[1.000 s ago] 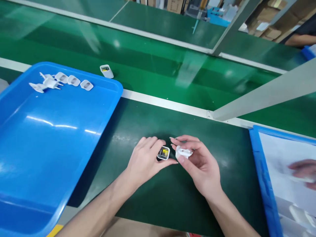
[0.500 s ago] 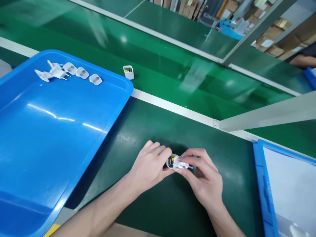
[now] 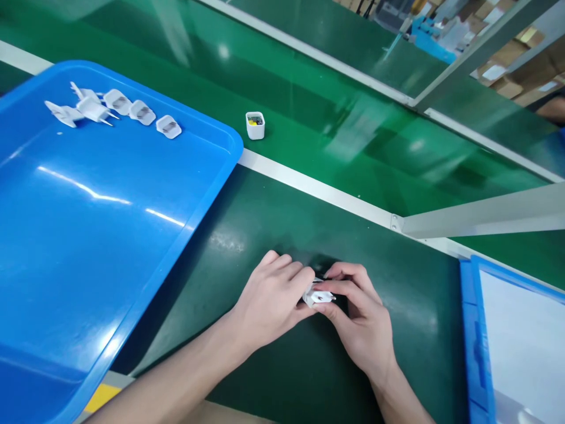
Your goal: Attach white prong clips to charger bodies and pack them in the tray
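Observation:
My left hand [image 3: 274,300] is closed round a white charger housing [image 3: 308,296], most of it hidden behind the fingers. Thumb and fingertips of my right hand [image 3: 364,321] pinch a white two-pin plug cap [image 3: 323,297], its pins pointing right. The cap sits against the housing's open end; whether it is seated, I cannot tell. Both hands are low over the dark green worktop [image 3: 269,218]. Further off, another white charger housing [image 3: 255,126] stands upright with yellow and dark parts showing in its open top.
On the left a blue tray [image 3: 110,247] holds several white plug caps [image 3: 92,108] near its far edge. A pale metal rail [image 3: 309,181] borders the green belt [image 3: 353,141]. At right are a slanting post [image 3: 485,212] and a blue bin [image 3: 479,330] with a white sheet.
The cap has come over the housing's open end, covering the inner parts seen before. The housing on the belt has shifted right. The whole view has moved slightly.

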Available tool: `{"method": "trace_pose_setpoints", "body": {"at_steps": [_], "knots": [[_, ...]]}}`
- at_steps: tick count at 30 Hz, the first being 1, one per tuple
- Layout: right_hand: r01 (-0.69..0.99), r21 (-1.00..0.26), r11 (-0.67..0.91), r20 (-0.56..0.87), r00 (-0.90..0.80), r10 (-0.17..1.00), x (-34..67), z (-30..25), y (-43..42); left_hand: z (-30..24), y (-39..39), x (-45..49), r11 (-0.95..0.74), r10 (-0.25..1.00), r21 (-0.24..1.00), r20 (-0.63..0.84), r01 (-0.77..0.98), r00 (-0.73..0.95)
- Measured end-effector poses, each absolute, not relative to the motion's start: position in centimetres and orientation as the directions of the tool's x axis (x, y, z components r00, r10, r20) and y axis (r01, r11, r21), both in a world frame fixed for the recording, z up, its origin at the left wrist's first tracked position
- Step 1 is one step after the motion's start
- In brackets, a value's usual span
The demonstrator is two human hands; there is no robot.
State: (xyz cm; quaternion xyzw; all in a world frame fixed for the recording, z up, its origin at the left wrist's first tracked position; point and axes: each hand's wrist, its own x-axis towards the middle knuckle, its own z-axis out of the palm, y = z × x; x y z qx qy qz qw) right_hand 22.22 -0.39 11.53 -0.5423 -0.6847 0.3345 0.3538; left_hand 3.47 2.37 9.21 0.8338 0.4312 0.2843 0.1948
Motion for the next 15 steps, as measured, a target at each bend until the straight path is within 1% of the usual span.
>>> {"method": "trace_pose_setpoints", "body": {"at_steps": [5, 11, 15], "knots": [[0.529, -0.827, 0.188, 0.105, -0.184, 0.977, 22.18, 11.66, -0.41, 9.24, 2.32, 3.54, -0.545, 0.833, 0.578, 0.294, 0.608, 0.468], [0.504, -0.834, 0.225, 0.128, -0.220, 0.967, 22.07, 11.61, -0.28, 9.22, 2.28, 3.54, -0.540, 0.835, 0.594, 0.290, 0.596, 0.468], [0.461, -0.863, 0.206, 0.101, -0.241, 0.965, 21.89, 11.58, -0.24, 9.26, 2.24, 3.38, -0.538, 0.833, 0.603, 0.275, 0.589, 0.480]]}}
